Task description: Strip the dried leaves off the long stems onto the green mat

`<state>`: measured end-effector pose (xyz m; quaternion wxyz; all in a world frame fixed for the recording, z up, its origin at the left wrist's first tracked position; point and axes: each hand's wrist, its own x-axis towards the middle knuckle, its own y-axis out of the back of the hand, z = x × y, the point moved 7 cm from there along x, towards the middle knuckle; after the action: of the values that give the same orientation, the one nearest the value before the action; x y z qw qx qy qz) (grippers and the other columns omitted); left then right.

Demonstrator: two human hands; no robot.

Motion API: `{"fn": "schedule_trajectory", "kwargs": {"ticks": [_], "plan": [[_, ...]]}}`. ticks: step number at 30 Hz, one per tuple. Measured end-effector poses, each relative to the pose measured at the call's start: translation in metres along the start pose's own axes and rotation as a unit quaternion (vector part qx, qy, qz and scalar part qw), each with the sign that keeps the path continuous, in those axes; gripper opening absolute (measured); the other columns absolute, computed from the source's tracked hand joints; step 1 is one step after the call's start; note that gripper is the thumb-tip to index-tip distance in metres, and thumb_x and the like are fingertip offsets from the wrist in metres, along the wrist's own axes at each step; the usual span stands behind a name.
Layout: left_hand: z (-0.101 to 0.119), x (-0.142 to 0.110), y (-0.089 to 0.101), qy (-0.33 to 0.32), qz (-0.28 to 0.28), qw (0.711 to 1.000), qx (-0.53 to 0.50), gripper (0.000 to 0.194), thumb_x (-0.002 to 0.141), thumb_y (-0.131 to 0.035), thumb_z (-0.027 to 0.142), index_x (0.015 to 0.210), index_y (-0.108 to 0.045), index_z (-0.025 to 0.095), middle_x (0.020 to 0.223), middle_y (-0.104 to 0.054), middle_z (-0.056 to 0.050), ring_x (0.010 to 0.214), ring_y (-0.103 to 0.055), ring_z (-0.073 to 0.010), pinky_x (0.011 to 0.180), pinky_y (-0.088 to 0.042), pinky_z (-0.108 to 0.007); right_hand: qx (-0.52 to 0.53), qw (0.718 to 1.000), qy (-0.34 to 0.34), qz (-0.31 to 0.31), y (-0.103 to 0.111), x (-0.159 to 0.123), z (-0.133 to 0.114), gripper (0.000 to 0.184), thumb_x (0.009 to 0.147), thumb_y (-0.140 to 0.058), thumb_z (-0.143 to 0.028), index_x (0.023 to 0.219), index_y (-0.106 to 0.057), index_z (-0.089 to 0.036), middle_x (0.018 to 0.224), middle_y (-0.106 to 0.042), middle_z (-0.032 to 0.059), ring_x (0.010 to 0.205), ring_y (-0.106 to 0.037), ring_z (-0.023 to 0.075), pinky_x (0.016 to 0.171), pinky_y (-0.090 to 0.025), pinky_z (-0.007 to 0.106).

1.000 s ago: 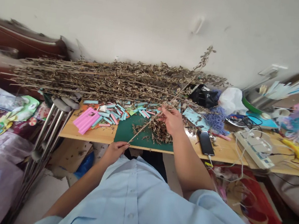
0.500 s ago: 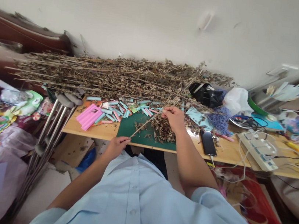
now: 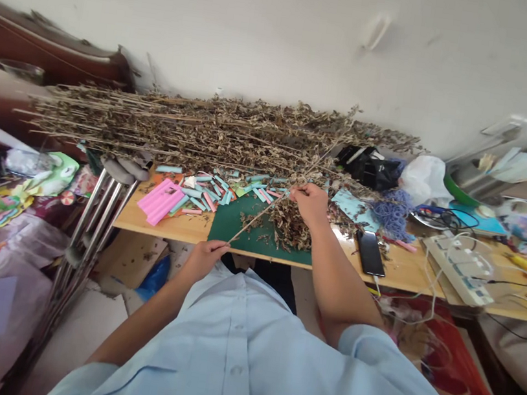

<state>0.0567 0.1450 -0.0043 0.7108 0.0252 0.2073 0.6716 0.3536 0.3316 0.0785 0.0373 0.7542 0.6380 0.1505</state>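
Observation:
My left hand (image 3: 207,257) pinches the bare lower end of a dried plant stalk (image 3: 255,218) just past the table's front edge. Farther up the same stalk, my right hand (image 3: 309,202) has its fingers closed on it, over a heap of crumbled dry leaves (image 3: 291,229). That heap lies on a green mat (image 3: 224,226). Beyond my right hand the stalk's leafy upper part slants away to the back right. Behind, a long pile of dried leafy stalks (image 3: 180,127) stretches along the wall.
Pink and pale blue tubes (image 3: 203,192) and pink sheets (image 3: 161,201) lie on the wooden table (image 3: 135,219). To the right are a phone (image 3: 370,253), blue yarn (image 3: 394,210) and a power strip (image 3: 459,271). Metal crutches (image 3: 88,219) lean at the left table end.
The view has tilted and shifted slightly. Both hands still grip the stalk, and my right hand has barely moved along it.

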Motion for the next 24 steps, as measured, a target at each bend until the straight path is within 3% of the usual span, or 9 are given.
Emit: {"fn": "schedule_trajectory", "kwargs": {"ticks": [3, 6, 9, 12, 14, 17, 20, 21, 24], "plan": [[-0.004, -0.002, 0.004, 0.012, 0.012, 1.000, 0.001, 0.047, 0.081, -0.060, 0.055, 0.095, -0.077, 0.014, 0.055, -0.050, 0.003, 0.054, -0.040, -0.0108, 0.052, -0.028, -0.023, -0.011, 1.000, -0.009, -0.022, -0.006, 0.002, 0.000, 0.016, 0.068, -0.071, -0.033, 0.073, -0.067, -0.018, 0.069, -0.070, 0.0000, 0.066, -0.067, 0.0177, 0.072, -0.056, 0.034], [-0.010, -0.006, 0.010, 0.021, 0.025, 0.999, -0.004, 0.049, 0.080, -0.061, 0.056, 0.097, -0.077, 0.013, 0.053, -0.049, 0.003, 0.052, -0.038, -0.0104, 0.050, -0.026, -0.023, 0.019, 0.995, -0.050, -0.083, -0.011, 0.002, 0.002, 0.021, 0.065, -0.075, -0.034, 0.076, -0.067, -0.017, 0.069, -0.071, 0.0004, 0.065, -0.067, 0.0176, 0.070, -0.057, 0.033], [-0.019, -0.012, 0.019, 0.028, 0.029, 0.999, -0.014, 0.047, 0.080, -0.063, 0.055, 0.096, -0.077, 0.013, 0.054, -0.047, 0.004, 0.050, -0.037, -0.0093, 0.050, -0.026, -0.023, 0.011, 0.989, -0.056, -0.134, -0.005, 0.009, 0.000, 0.021, 0.065, -0.076, -0.032, 0.077, -0.068, -0.017, 0.067, -0.071, 0.0014, 0.064, -0.067, 0.0183, 0.069, -0.056, 0.033], [-0.028, -0.019, 0.030, 0.042, 0.038, 0.997, -0.047, 0.047, 0.080, -0.064, 0.054, 0.098, -0.076, 0.012, 0.053, -0.045, 0.005, 0.048, -0.035, -0.0080, 0.048, -0.025, -0.022, -0.072, 0.990, -0.026, -0.116, 0.011, 0.021, -0.003, 0.018, 0.071, -0.072, -0.032, 0.082, -0.070, -0.017, 0.066, -0.070, 0.0014, 0.065, -0.067, 0.0192, 0.070, -0.056, 0.035], [-0.033, -0.023, 0.036, 0.052, 0.048, 0.995, -0.072, 0.049, 0.079, -0.066, 0.054, 0.100, -0.076, 0.011, 0.053, -0.044, 0.005, 0.047, -0.034, -0.0074, 0.047, -0.025, -0.021, -0.171, 0.980, 0.037, -0.095, 0.015, 0.024, -0.011, 0.015, 0.076, -0.068, -0.030, 0.084, -0.071, -0.018, 0.075, -0.071, 0.0027, 0.073, -0.067, 0.0204, 0.077, -0.055, 0.037], [-0.035, -0.027, 0.040, 0.064, 0.060, 0.992, -0.093, 0.051, 0.076, -0.069, 0.053, 0.103, -0.075, 0.010, 0.054, -0.045, 0.005, 0.047, -0.035, -0.0073, 0.046, -0.027, -0.021, -0.290, 0.932, 0.175, -0.130, -0.008, 0.008, -0.026, 0.017, 0.086, -0.058, -0.025, 0.091, -0.072, -0.019, 0.098, -0.072, 0.0072, 0.094, -0.065, 0.0221, 0.092, -0.050, 0.038], [-0.033, -0.027, 0.039, 0.069, 0.062, 0.992, -0.090, 0.053, 0.074, -0.071, 0.054, 0.103, -0.075, 0.010, 0.054, -0.047, 0.004, 0.047, -0.037, -0.0073, 0.046, -0.029, -0.021, -0.383, 0.874, 0.231, -0.192, -0.040, -0.023, -0.025, 0.028, 0.095, -0.046, -0.024, 0.102, -0.072, -0.018, 0.113, -0.069, 0.0117, 0.110, -0.060, 0.0250, 0.102, -0.045, 0.042], [-0.033, -0.026, 0.039, 0.070, 0.062, 0.992, -0.090, 0.053, 0.073, -0.071, 0.054, 0.103, -0.076, 0.010, 0.055, -0.047, 0.004, 0.047, -0.037, -0.0073, 0.046, -0.029, -0.021, -0.418, 0.852, 0.236, -0.207, -0.049, -0.033, -0.021, 0.029, 0.096, -0.046, -0.026, 0.105, -0.072, -0.018, 0.118, -0.068, 0.0123, 0.115, -0.057, 0.0272, 0.107, -0.040, 0.047], [-0.033, -0.025, 0.036, 0.079, 0.062, 0.989, -0.112, 0.058, 0.070, -0.074, 0.055, 0.105, -0.075, 0.009, 0.054, -0.047, 0.004, 0.047, -0.036, -0.0072, 0.045, -0.027, -0.021, -0.503, 0.810, 0.236, -0.190, -0.060, -0.052, -0.012, 0.033, 0.095, -0.051, -0.039, 0.118, -0.069, -0.022, 0.141, -0.056, 0.0107, 0.139, -0.037, 0.0359, 0.119, -0.007, 0.066]]}}
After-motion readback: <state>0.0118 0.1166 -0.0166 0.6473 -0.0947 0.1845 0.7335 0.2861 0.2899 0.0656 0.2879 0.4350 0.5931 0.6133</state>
